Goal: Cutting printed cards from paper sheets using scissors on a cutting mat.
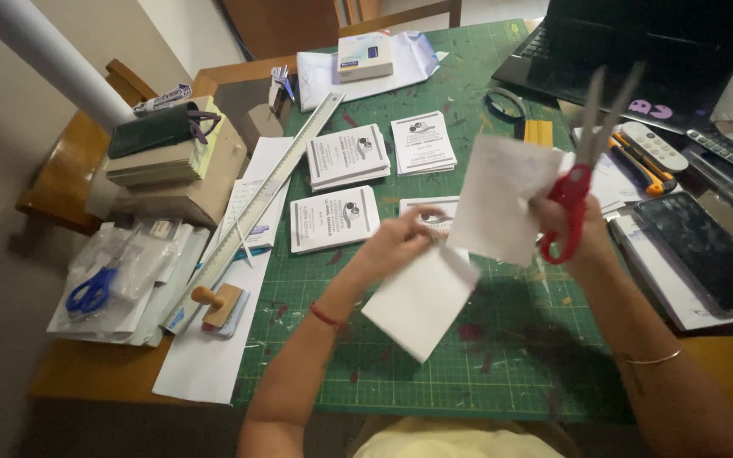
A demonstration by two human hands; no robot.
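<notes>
Gripped: red-handled scissors [583, 174] in right hand [574, 225], blades parted; white paper sheet [460, 254] pinched by left hand [396, 242] — both above green cutting mat [468, 365]. Printed card stacks [348, 156] lie beyond. Advisable — hold sheet taut, cut steadily.

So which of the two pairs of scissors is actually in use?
The red-handled scissors, gripped in the right hand with blades open. The blue-handled scissors lie untouched at the table's left edge.

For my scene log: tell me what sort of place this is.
Probably a home craft desk: a green cutting mat, a long metal ruler, stacks of printed cards, and red-handled scissors in the right hand.
</notes>
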